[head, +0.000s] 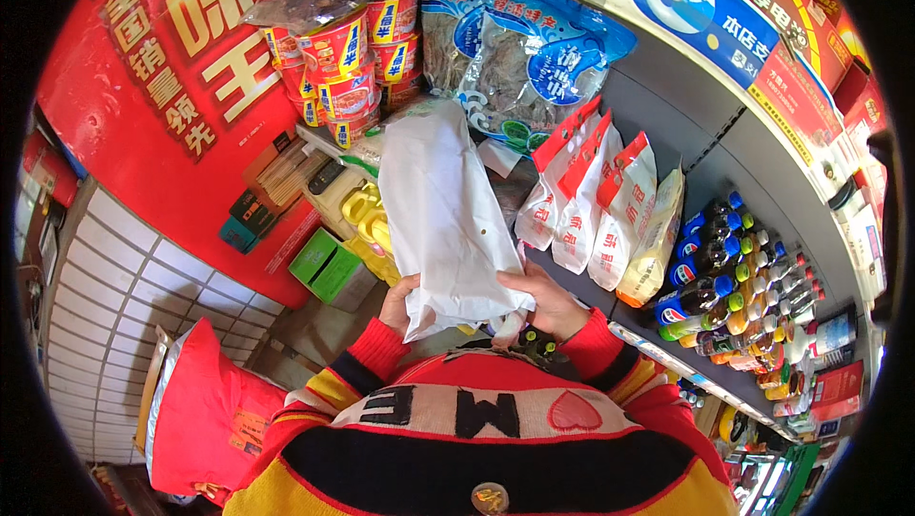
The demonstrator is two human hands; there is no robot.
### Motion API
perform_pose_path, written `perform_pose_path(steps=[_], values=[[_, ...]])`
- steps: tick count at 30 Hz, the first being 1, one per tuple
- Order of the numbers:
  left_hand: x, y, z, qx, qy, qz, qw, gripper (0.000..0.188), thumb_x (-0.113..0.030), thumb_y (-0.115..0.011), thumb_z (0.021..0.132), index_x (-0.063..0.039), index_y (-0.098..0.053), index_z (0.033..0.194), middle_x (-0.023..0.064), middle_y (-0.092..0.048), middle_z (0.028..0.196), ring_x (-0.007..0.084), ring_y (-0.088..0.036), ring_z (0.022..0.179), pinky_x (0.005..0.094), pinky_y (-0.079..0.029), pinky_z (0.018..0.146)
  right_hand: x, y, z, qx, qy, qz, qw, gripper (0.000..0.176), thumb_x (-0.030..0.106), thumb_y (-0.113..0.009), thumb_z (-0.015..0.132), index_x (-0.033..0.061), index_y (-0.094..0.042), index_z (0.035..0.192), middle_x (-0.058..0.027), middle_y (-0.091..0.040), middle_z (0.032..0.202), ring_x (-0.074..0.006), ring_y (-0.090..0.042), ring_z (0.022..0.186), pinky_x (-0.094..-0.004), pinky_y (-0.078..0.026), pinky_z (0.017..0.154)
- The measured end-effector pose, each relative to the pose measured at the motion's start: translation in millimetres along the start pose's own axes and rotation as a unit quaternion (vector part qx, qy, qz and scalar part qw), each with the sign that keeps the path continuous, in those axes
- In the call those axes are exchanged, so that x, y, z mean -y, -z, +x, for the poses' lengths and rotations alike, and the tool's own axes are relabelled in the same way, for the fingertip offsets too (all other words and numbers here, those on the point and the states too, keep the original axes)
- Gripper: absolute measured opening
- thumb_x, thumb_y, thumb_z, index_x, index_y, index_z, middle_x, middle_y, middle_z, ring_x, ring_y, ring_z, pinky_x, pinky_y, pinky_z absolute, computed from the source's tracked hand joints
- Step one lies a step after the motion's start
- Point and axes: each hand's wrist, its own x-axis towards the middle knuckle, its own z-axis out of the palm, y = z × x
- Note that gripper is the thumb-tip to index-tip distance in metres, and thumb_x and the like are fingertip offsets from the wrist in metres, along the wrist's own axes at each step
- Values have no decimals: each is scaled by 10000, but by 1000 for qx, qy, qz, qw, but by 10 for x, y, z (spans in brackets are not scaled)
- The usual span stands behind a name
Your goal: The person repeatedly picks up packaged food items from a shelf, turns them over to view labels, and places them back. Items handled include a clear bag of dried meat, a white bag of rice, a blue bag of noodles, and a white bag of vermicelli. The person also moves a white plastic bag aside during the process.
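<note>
A long white plastic bag (450,223) lies before me, its near end held between both hands; what it holds is hidden. My left hand (402,305) grips the near left edge, with the fingers partly beneath the plastic. On the near right corner, my right hand (550,301) has its thumb on top and the other fingers out of sight. Beyond the bag's far end stand clear and blue bags of dried food (507,58). Upright white bags with red tops (565,187) are just right of it, and a yellow plastic item (368,219) is at its left.
Stacked instant noodle tubs (339,66) stand at the back left, under a dark-filled plastic bag (314,3). A green box (325,266) sits left of my hands. Rows of drink bottles (736,294) fill the right shelf. A red bag (207,402) is at the lower left.
</note>
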Motion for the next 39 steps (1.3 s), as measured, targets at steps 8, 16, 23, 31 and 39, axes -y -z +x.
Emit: perform_pose_path(steps=[8,16,23,31,39], values=[[-199,-558,-46,-52,-67,1,996,679,-544,-554,955,-156,-377,1484,96,-530,1400,257,-555,1227,451,-462,1014,15,-30,-17,-61,-36,-24,997,441,31,-645,851,-54,-539,1270,-133,-686,1080,-221,-696,929,-361,-569,832],[-634,-299,373,-45,-62,23,997,684,-531,-576,952,-196,-351,1504,65,-495,1436,272,-509,1277,488,-417,1064,128,-214,-60,-103,30,-126,986,460,44,-666,838,-35,-560,1278,-86,-669,1119,-178,-648,1011,-308,-500,890],[-819,-281,606,-5,-22,18,1000,596,-438,-625,949,-137,-431,1426,78,-564,1346,262,-554,1216,471,-442,1041,246,-307,-56,-107,79,-265,955,580,63,-720,782,-43,-542,1324,-64,-652,1166,-149,-594,1060,-274,-430,968],[-833,-208,608,22,1,10,1000,533,-286,-641,941,-70,-458,1392,123,-560,1363,300,-551,1233,483,-427,1062,410,-391,-156,-43,70,-346,935,646,27,-727,783,-72,-474,1370,-65,-585,1260,-125,-520,1136,-283,-393,1027],[-637,-348,246,13,-27,-11,999,538,-222,-673,909,-46,-471,1375,130,-569,1341,328,-520,1256,502,-382,1100,542,-303,-419,-29,67,-393,917,613,88,-776,797,-67,-506,1326,-21,-566,1174,-95,-475,1094,-264,-378,992]])
